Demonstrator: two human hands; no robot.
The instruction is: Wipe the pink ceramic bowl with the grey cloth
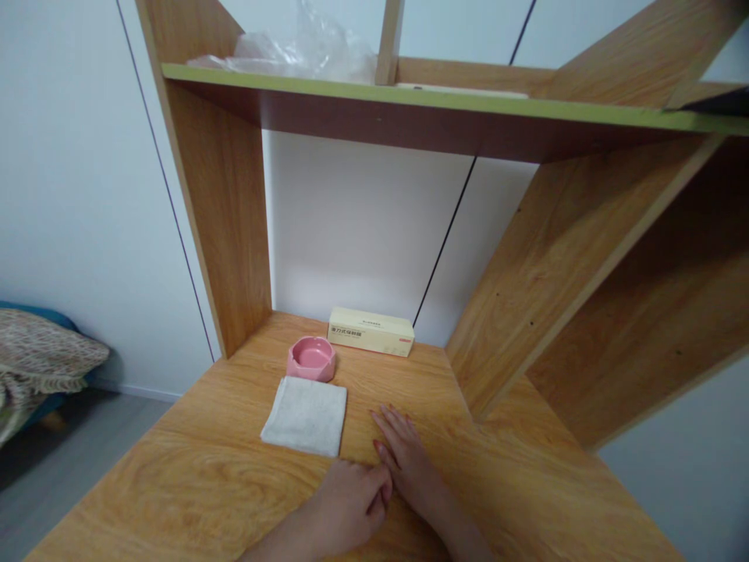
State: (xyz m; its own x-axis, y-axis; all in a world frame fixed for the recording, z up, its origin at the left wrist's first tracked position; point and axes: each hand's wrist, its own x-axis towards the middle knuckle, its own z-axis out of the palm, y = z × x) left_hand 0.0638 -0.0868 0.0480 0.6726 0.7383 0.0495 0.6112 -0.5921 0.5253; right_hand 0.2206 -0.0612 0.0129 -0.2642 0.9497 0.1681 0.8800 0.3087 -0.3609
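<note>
My left hand [354, 499] rests on the wooden desk, its fingers curled into a loose fist with nothing showing in it. Beside it, touching or nearly touching at the thumb, my right hand [408, 460] lies flat with fingers stretched out on the wood. Just beyond the left hand is a folded white cloth [307, 416], lying flat and apart from both hands. A pink faceted bowl [311, 359], with no contents visible, stands right behind the cloth. Further back, a long cream-coloured box [370, 332] with printed lettering lies near the wall.
A shelf [380, 117] with a green front edge spans above the desk and carries a crumpled clear plastic bag [310, 51]. Wooden side panels [225, 211] bound the desk space left and right. At far left is a blue seat with a woven throw [47, 355].
</note>
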